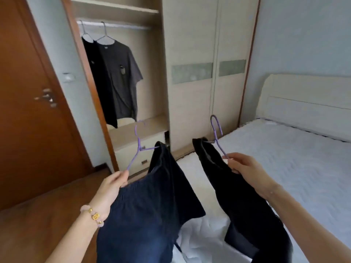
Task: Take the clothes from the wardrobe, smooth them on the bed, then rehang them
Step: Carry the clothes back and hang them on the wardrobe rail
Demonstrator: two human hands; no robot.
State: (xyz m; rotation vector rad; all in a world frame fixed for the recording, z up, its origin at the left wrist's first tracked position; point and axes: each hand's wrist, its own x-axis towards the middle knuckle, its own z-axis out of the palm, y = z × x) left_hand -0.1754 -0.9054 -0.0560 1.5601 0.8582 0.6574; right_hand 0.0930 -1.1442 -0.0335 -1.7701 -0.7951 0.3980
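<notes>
My left hand (pixel 115 182) pinches the lower end of a purple hanger (pixel 138 149), from which a dark navy garment (pixel 152 205) hangs. My right hand (pixel 245 168) pinches a second purple hanger (pixel 216 133) carrying a black garment (pixel 233 196). Both garments dangle over the near corner of the white bed (pixel 284 158). In the open wardrobe (pixel 133 73) a grey T-shirt (pixel 119 73) and a black garment (pixel 95 76) hang from the rail (pixel 114 25) on pale hangers.
A brown wooden door (pixel 28 111) stands at the left, with wooden floor (pixel 38 215) below it. The wardrobe's sliding doors (pixel 199 73) are shut to the right of the open bay. A cream headboard (pixel 303 103) stands against the far wall.
</notes>
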